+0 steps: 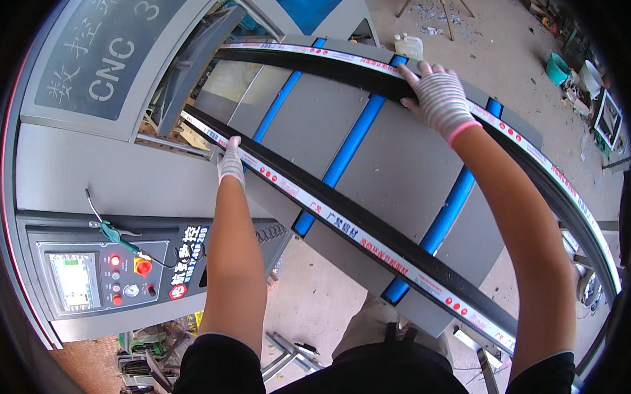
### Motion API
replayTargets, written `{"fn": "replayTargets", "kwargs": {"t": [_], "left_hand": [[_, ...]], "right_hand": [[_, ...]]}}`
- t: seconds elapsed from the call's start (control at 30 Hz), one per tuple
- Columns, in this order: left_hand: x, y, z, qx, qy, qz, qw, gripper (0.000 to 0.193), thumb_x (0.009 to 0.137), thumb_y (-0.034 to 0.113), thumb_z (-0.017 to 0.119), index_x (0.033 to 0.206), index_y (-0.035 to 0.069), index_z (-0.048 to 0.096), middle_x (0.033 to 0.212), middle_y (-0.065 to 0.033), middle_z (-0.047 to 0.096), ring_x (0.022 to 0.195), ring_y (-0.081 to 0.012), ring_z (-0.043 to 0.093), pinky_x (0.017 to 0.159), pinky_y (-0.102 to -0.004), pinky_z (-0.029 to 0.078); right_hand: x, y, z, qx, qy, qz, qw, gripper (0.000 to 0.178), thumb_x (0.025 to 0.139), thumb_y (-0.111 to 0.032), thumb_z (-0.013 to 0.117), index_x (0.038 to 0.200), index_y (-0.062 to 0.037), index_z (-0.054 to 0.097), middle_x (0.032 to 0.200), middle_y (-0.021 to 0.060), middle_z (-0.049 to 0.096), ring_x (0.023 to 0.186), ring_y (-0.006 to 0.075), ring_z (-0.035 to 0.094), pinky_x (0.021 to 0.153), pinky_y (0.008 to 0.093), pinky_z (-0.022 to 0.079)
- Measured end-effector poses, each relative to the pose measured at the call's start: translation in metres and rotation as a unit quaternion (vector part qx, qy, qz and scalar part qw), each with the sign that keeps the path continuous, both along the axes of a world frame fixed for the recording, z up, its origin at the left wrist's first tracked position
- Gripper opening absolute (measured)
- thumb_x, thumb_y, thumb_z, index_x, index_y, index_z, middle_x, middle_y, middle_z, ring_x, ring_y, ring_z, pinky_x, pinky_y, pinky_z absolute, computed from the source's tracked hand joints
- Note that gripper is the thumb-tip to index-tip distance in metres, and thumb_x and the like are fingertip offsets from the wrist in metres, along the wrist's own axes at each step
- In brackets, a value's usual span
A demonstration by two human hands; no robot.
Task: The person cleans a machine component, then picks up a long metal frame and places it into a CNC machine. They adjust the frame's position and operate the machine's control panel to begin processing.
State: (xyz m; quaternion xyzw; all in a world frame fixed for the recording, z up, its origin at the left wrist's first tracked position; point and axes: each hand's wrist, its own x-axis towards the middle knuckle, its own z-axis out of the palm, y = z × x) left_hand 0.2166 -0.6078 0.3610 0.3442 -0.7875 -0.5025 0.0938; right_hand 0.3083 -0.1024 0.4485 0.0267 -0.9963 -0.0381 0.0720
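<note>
Two long black profile bars, each faced with white printed protective film, lie across a grey roller table (400,162). My left hand (231,161), in a striped knit glove, is closed around the near bar (356,230) close to the machine's opening; part of its fingers is hidden behind the bar. Farther away, my right hand (438,98), gloved alike with a pink cuff, straddles the far bar (334,62), thumb on its near side and fingers over the top. The left ends of both bars reach to the machine opening (187,81).
Blue rollers (356,139) run across the table. A grey machine (87,168) with a control panel (94,279) stands at left, and an air gun (116,237) hangs over the panel. On the floor are a white jug (408,46), a green bucket (558,68) and scraps.
</note>
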Motion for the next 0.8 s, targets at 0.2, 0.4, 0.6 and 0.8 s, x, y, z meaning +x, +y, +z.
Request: {"fn": "replayTargets", "kwargs": {"t": [0.2, 0.4, 0.6, 0.8], "left_hand": [[0.010, 0.010, 0.002, -0.008, 0.013, 0.039, 0.999, 0.091, 0.073, 0.048, 0.083, 0.144, -0.001, 0.053, 0.143, -0.0138, 0.056, 0.128, -0.0249, 0.052, 0.114, -0.0361, 0.036], [0.003, -0.005, -0.005, -0.052, -0.087, 0.064, 0.993, 0.122, 0.060, 0.067, 0.084, 0.158, 0.011, 0.039, 0.157, -0.0196, 0.044, 0.141, -0.0336, 0.047, 0.118, -0.0432, 0.037], [0.018, 0.028, 0.025, -0.057, -0.136, 0.080, 0.986, 0.117, 0.066, 0.072, 0.078, 0.163, 0.028, 0.031, 0.165, -0.0289, 0.021, 0.151, -0.0491, 0.026, 0.121, -0.0553, 0.028], [0.025, 0.041, 0.041, -0.064, -0.154, 0.090, 0.982, 0.117, 0.066, 0.070, 0.078, 0.164, 0.029, 0.029, 0.165, -0.0259, 0.023, 0.150, -0.0457, 0.029, 0.121, -0.0552, 0.029]], "right_hand": [[-0.062, -0.021, -0.010, -0.051, -0.125, -0.013, 0.991, 0.062, 0.108, -0.033, 0.050, 0.163, -0.0268, 0.023, 0.114, 0.0240, 0.068, 0.086, 0.0328, 0.074, 0.069, 0.0407, 0.061], [-0.063, -0.022, -0.015, -0.047, -0.097, 0.000, 0.994, 0.063, 0.107, -0.035, 0.051, 0.163, -0.0292, 0.023, 0.104, 0.0217, 0.072, 0.086, 0.0335, 0.075, 0.070, 0.0444, 0.061], [-0.038, -0.064, 0.031, 0.070, -0.067, -0.024, 0.995, 0.083, 0.095, -0.056, 0.065, 0.162, -0.0226, 0.030, 0.135, 0.0154, 0.060, 0.127, 0.0290, 0.058, 0.104, 0.0470, 0.044], [0.083, -0.188, 0.032, -0.154, -0.243, 0.185, 0.940, 0.079, 0.091, -0.050, 0.068, 0.145, 0.0021, 0.043, 0.123, 0.0185, 0.063, 0.117, 0.0330, 0.066, 0.094, 0.0454, 0.054]]}}
